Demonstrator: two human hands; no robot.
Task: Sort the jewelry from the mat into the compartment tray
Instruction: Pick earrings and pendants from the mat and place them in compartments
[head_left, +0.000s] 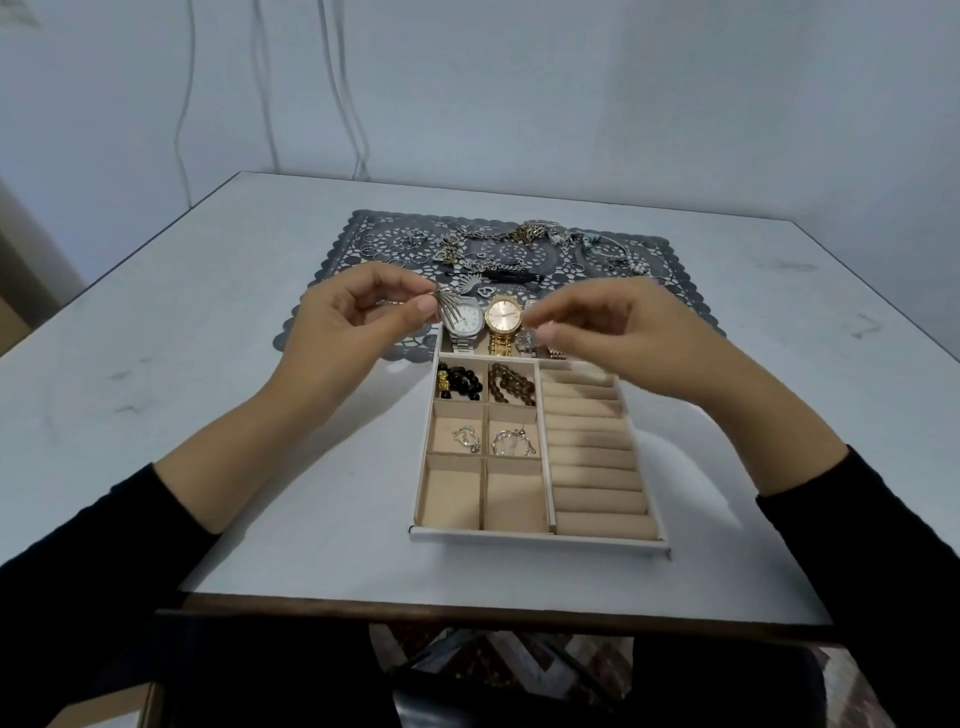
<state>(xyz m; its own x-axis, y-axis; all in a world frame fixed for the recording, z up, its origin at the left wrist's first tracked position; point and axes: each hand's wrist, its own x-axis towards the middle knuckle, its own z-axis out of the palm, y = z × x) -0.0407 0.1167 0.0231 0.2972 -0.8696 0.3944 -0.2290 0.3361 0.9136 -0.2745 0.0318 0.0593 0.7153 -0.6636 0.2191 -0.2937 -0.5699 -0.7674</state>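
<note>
A beige compartment tray (540, 540) lies on the table in front of me. Its far slot holds a silver watch (464, 318) and a gold watch (503, 318). Dark bead bracelets (460, 383) and small silver pieces (466, 439) fill the upper small compartments. My left hand (343, 325) pinches a silver fan-shaped earring (451, 307) above the tray's far left corner. My right hand (618, 325) hovers over the far right of the tray, thumb and fingers curled close together; whether it holds anything is unclear. Behind lies a grey lace mat (374, 228) strewn with rings, chains and bracelets (524, 234).
The tray's right side is a column of padded ring rolls (592, 457), and its two nearest small compartments (483, 493) hold nothing. White cables (343, 93) hang down the wall behind the white table (208, 364). A patterned floor shows below the table edge.
</note>
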